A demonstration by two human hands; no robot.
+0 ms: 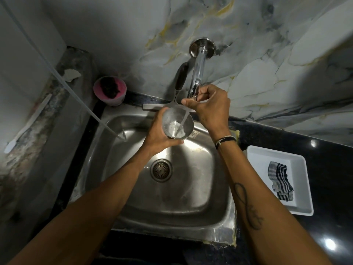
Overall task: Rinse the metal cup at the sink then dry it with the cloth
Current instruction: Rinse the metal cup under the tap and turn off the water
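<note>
Our left hand (159, 135) grips the steel cup (177, 124) mouth-up under the tap (196, 81), whose end our right hand (210, 107) pinches; the checked cloth (279, 181) lies rightward.

Dim overall; glare spots sit on the black desk (324, 243) and sink (191, 144); corners darken, and wide-angle distortion bends the edges.
</note>
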